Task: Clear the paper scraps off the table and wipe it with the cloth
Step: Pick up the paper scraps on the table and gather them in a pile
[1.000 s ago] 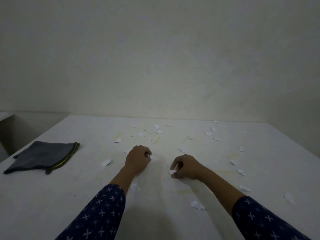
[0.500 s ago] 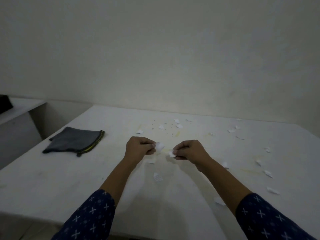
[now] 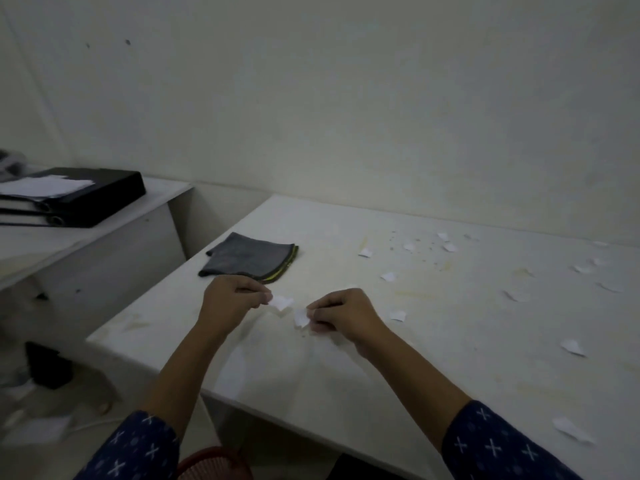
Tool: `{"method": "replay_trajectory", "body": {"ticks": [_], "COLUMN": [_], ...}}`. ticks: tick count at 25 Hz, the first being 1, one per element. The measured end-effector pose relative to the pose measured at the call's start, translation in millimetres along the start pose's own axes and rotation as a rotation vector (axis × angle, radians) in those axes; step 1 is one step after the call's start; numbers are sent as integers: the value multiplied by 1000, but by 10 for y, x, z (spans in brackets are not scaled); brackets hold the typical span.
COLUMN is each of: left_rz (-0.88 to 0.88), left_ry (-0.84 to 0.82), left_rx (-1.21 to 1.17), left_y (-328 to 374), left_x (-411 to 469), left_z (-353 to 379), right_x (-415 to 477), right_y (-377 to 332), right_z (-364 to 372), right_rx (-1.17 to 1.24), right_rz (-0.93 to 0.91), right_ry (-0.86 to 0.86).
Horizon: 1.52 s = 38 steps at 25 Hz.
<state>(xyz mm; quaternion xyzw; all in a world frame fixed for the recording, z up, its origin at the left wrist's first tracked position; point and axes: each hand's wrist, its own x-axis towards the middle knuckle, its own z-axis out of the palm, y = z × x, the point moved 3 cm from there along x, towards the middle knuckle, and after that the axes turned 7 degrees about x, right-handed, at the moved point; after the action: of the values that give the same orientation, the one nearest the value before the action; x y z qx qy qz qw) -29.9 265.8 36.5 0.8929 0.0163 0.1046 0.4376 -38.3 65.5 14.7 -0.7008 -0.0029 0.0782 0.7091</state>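
1. The worktop [image 3: 450, 358] carries yellowish stains and paper across its far and right parts. Wiping before the paper is lifted would probably drag pieces along and push them over the edges.
2. A red basket [image 3: 214, 462] shows only its rim, on the floor below the near edge. If that is where the paper goes, which I judge likely, pieces this light could flutter and miss it.
3. The cloth [image 3: 251, 258], dark grey and folded, lies by the left edge, just beyond the left hand and apart from it. A careless wrist could knock it off that edge.
4. The left hand [image 3: 232, 299] pinches a white scrap [image 3: 281, 302] between thumb and fingertips, and the right hand [image 3: 343, 317] pinches a second scrap [image 3: 301, 318] the same way. Both hover over the near-left corner region. Each hold is on the paper's margin only, so a quick swing could shake either piece loose.
5. The loose scraps [image 3: 388, 276] blend with the pale surface in dim light and are easily overlooked. A lone scrap [image 3: 571, 429] beside the near edge could be swept off by the right sleeve [image 3: 495, 445].
6. The crumbs [image 3: 393, 237] toward the far edge look too small to pinch, so they may be left behind unless the cloth catches them.
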Motion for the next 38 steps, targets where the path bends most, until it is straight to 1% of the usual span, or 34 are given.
{"method": "replay_trajectory", "body": {"ticks": [3,7,10,12,15,16,17,20,23,25,27,31,34,38], "left_rz": [-37,-15,3,23,116,153,184,238,274,311,334,337,358,358], "left_ry": [18,-33,-56,-8,143,156,135,-24,-144,-169,-162,-104,-40,57], "left_rx": [69,193,257,286,234,188,158,156,255,347,378,314,317,185], "left_y": [-200,-360,-430,-415,-237,-142,-45,219,387,451,475,482,487,543], "left_x": [9,11,9,14,38,52,65,116,189,227,272,335,320,218], "left_z": [-177,-214,-168,-141,5,113,247,748,1148,1313,1416,1455,1417,1258], "right_x": [38,78,101,86,85,90,92,48,-35,-66,-63,-51,-37,-35], "right_y": [60,130,146,91,-13,-42,-64,-128,-137,-112,-88,-6,9,-20], "right_z": [310,547,654,631,357,210,47,-514,-1057,-1288,-1369,-1262,-1233,-1242], "right_rx": [-15,-186,-451,-504,-415,-411,-424,-502,-593,-711,-791,-815,-804,-739], "right_rz": [25,-9,-140,-230,-244,-236,-229,-196,-175,-143,-102,-52,-72,-62], "right_ry": [-41,-60,-28,15,85,118,156,283,401,432,400,267,254,250]}}
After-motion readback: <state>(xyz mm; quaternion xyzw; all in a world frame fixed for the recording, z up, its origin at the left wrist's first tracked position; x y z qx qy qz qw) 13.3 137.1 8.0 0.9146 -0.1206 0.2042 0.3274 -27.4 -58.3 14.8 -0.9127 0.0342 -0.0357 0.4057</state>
